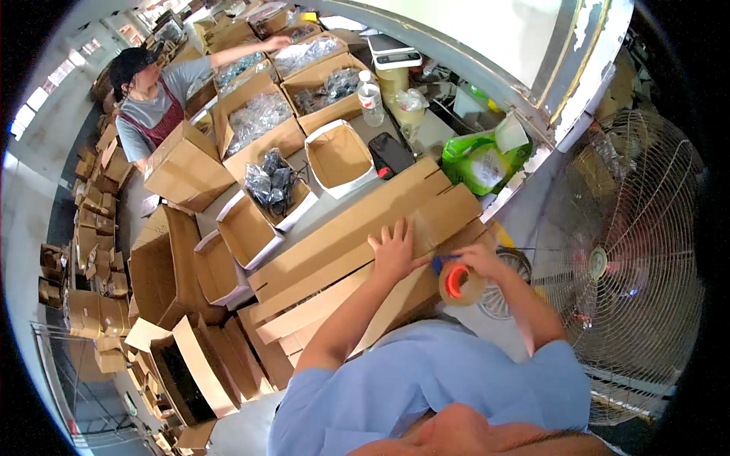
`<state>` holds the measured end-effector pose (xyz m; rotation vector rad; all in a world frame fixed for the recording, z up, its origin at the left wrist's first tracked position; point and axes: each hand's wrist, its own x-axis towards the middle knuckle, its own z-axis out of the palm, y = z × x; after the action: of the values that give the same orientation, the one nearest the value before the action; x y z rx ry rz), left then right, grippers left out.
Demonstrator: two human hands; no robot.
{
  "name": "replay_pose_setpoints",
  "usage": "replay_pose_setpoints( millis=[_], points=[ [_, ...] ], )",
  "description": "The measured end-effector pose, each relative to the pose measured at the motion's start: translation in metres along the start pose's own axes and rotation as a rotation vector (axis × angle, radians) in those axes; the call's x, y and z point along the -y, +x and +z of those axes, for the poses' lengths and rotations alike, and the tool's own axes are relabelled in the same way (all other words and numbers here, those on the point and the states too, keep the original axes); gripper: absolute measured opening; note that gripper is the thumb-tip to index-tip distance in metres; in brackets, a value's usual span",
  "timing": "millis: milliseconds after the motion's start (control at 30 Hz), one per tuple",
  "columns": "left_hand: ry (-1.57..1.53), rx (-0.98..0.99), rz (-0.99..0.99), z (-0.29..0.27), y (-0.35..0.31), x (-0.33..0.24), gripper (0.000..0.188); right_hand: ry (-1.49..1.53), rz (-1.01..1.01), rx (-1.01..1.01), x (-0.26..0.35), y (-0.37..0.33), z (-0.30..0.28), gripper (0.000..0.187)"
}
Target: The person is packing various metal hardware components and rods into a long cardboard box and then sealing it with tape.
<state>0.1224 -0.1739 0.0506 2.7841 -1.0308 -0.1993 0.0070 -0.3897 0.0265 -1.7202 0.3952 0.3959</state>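
In front of me lies a long flattened cardboard box (357,243) with slotted flaps. My left hand (394,251) is spread flat on it, fingers apart, and holds nothing. Just right of that, my right hand (480,261) grips a tape dispenser (442,262) with a blue part showing. The roll of brown tape (462,295) on it has an orange core and hangs at the cardboard's right end. A shiny patch on the cardboard between the hands looks like tape. More flat cardboard strips (285,328) lie under and nearer to me.
Shallow open boxes (341,156) stand beyond, one holding bagged dark parts (272,182). A water bottle (370,102), a black phone-like object (391,154) and a green bag (487,163) are farther back. A large caged fan (623,266) stands right. A co-worker (156,102) reaches into boxes far left.
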Motion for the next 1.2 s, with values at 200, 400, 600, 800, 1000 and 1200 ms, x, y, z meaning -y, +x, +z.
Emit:
replay_pose_setpoints(
  millis=[200, 400, 600, 800, 1000, 1200],
  points=[
    [0.131, -0.023, -0.083, 0.033, 0.036, -0.034, 0.090, -0.132, -0.043, 0.017, 0.005, -0.043, 0.014, 0.033],
    [-0.050, 0.142, 0.010, -0.008, -0.028, 0.020, 0.088, -0.390, -0.177, 0.076, 0.059, -0.053, 0.056, 0.036],
    [0.157, 0.001, 0.020, -0.010, -0.171, 0.162, 0.076, -0.716, -0.340, 0.421, 0.126, -0.011, 0.151, 0.036],
    [0.111, -0.120, 0.064, -0.002, -0.238, 0.230, 0.064, -0.724, -0.547, 0.172, 0.219, 0.045, 0.290, 0.029],
    [-0.049, -0.281, 0.101, 0.006, -0.246, 0.229, 0.056, -1.233, -0.389, 0.394, 0.220, 0.091, 0.337, 0.036],
    [-0.005, -0.238, 0.082, 0.001, -0.244, 0.232, 0.054, -0.878, -0.188, 0.331, 0.218, 0.090, 0.327, 0.031]
  ],
)
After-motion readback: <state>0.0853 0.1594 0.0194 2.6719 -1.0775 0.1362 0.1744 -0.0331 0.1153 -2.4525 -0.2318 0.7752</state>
